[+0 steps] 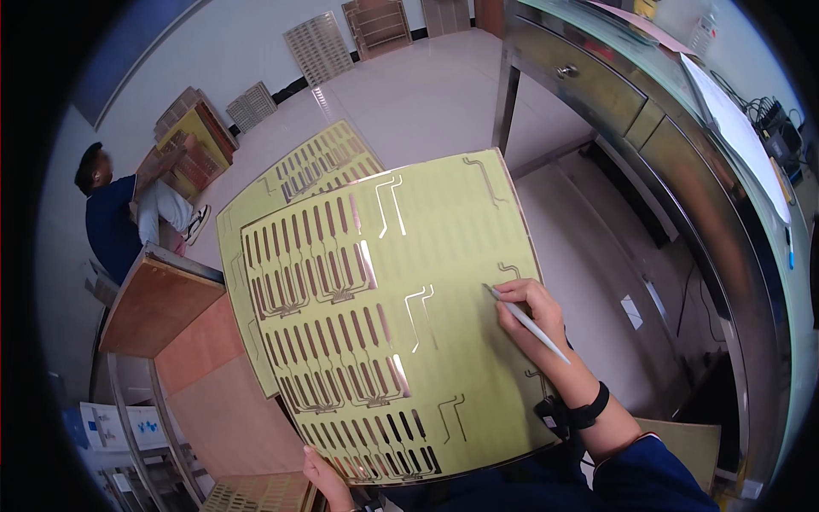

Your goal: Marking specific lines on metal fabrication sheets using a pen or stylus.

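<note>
A large yellow-green panel [465, 230] with rows of copper-coloured slots and thin line patterns lies tilted in front of me. My right hand [533, 316] pinches a slim white pen-shaped tool [546, 339], its dark tip at the panel's plain right part. Whether the tip touches the surface I cannot tell. At the near left corner, my left hand [322, 478] grips the panel's edge; some of its fingers are hidden. A second, similar panel [281, 154] lies partly beneath the first, showing beyond its far and left edges.
A metal-framed desk with a drawer [589, 72] stands on the right, with papers [725, 119], cables and a bottle [703, 32] on top. At the left sits a person [119, 213] by leaning panels [200, 145]. More panels [317, 47] lean on the far wall. Brown boards [222, 401] lie left.
</note>
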{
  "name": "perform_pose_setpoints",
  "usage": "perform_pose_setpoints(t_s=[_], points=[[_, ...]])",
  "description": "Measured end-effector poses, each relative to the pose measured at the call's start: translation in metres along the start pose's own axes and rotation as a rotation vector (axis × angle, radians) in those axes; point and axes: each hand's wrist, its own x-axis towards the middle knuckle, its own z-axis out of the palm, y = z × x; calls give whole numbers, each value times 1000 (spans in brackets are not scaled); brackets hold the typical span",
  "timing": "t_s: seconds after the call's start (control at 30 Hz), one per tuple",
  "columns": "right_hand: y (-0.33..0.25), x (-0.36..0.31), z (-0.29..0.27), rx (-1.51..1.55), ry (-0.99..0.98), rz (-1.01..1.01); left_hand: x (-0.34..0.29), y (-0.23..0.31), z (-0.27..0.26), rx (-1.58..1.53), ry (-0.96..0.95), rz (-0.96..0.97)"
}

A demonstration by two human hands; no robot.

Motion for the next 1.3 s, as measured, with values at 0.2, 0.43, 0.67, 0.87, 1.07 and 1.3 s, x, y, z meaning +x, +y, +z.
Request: perform_pose_setpoints(t_s=[0.2,0.43,0.67,0.87,1.07,1.3], points=[[-14,-1,5,191,-76,207,5,-13,-11,17,-83,1],[-13,-2,17,123,-114,-30,8,-20,-15,39,-67,13],[-12,-1,21,108,-86,-48,5,-11,-12,58,-70,-3],[-10,-2,20,87,-96,-54,5,-7,-11,54,-88,-4],[-5,-1,23,45,-77,-108,5,-10,-11,33,-65,-20],[-9,-2,22,151,-94,-1,6,-11,-12,38,-72,-3]])
